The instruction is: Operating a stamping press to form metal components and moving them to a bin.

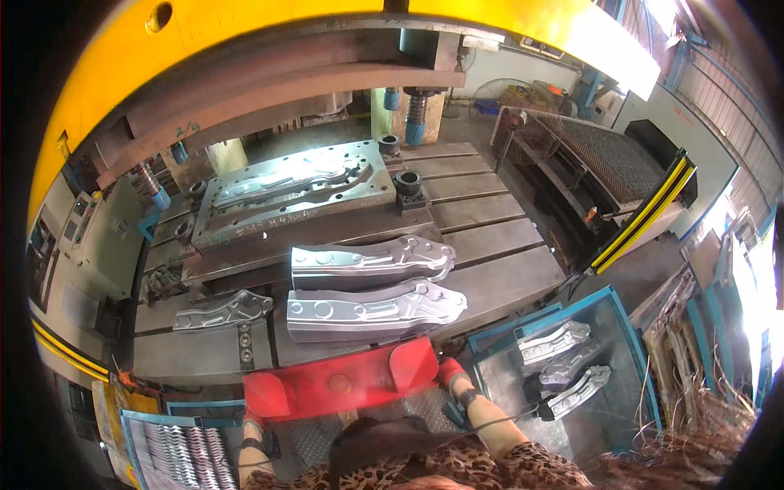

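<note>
Head view shows a red console (339, 382) at the near edge of the press bed (498, 282), its long axis running left to right, the right end set slightly farther from the person. The left hand (254, 418) is at its left end and the right hand (450, 373) at its right end, both red-gloved; whether the fingers are apart or together cannot be told.

Beyond the console, two silver pieces (371, 261) lie side by side on the bed, lengthwise left to right, between it and the die (298, 184). A smaller part (224, 312) lies to their left, its right end angled away.

At right, a blue-framed bin (633, 347) holds several loose metal parts (576, 363); at lower left, a blue-edged crate (129, 437) holds closely packed rows of shiny parts (189, 457).
</note>
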`<state>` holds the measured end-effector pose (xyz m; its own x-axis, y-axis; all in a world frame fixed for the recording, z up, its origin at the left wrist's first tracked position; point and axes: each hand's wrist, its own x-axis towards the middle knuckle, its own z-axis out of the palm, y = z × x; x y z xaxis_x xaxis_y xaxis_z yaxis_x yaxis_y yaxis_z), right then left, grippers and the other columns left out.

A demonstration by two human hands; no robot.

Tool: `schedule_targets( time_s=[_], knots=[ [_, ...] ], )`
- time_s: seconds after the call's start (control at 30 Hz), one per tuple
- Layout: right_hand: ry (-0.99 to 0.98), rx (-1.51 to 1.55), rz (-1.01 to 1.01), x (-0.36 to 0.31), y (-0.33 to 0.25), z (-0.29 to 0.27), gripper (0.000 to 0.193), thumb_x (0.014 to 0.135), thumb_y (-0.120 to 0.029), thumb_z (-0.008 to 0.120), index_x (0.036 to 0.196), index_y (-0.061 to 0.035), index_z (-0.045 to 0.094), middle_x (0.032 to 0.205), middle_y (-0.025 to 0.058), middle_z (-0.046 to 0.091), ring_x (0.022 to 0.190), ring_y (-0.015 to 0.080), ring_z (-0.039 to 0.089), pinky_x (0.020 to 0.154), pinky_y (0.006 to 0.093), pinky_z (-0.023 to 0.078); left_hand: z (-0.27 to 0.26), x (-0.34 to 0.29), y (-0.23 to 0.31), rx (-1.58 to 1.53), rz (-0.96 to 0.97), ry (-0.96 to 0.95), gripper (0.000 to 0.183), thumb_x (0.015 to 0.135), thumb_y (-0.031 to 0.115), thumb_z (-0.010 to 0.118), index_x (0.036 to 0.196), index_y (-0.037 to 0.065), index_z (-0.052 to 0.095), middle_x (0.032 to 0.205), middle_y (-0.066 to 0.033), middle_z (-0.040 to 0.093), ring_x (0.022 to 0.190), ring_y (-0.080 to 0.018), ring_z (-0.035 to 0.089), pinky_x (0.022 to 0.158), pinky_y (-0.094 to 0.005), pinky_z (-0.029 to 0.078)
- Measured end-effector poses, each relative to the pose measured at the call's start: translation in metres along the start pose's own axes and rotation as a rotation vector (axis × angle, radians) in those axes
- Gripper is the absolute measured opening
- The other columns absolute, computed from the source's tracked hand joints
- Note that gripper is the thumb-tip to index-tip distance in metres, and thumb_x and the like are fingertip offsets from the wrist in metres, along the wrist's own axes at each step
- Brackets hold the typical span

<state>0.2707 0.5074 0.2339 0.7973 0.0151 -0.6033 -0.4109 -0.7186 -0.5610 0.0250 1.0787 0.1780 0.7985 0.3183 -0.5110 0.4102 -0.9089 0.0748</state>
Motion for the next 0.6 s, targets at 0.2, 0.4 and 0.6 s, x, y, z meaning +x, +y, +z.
schedule_targets(
  time_s=[0.2, 0.4, 0.6],
  knots=[
    [-0.047, 0.067, -0.021, -0.001, -0.003, -0.004, 0.038, 0.072, -0.030, 0.062, 0.096, -0.0001, 0.063, 0.097, 0.0245, 0.061, 0.094, 0.0359, 0.060, 0.073, 0.0405, 0.047, 0.022, 0.018, -0.016, -0.610, 0.146, 0.024, 0.045, 0.092, 0.029, 0.027, 0.134, 0.018, 0.037, 0.141, -0.0027, 0.034, 0.129, -0.0218, 0.032, 0.105, -0.0394, 0.027],
    [-0.076, -0.036, -0.051, 0.003, -0.001, -0.004, 0.041, 0.074, -0.034, 0.060, 0.098, -0.0009, 0.062, 0.100, 0.0239, 0.061, 0.097, 0.0372, 0.057, 0.077, 0.0389, 0.047, 0.000, 0.010, -0.001, 0.132, -0.064, -0.145, 0.045, 0.090, 0.032, 0.035, 0.134, 0.021, 0.037, 0.142, 0.0000, 0.032, 0.127, -0.0223, 0.034, 0.103, -0.0354, 0.031],
    [-0.066, -0.048, -0.078, 0.004, -0.002, -0.005, 0.039, 0.077, -0.034, 0.058, 0.098, -0.0017, 0.062, 0.100, 0.0238, 0.060, 0.098, 0.0359, 0.057, 0.078, 0.0377, 0.047, -0.009, -0.003, 0.011, 0.355, 0.093, -0.017, 0.038, 0.089, 0.035, 0.038, 0.124, 0.021, 0.047, 0.133, -0.0017, 0.042, 0.120, -0.0236, 0.041, 0.097, -0.0358, 0.037]
  ],
)
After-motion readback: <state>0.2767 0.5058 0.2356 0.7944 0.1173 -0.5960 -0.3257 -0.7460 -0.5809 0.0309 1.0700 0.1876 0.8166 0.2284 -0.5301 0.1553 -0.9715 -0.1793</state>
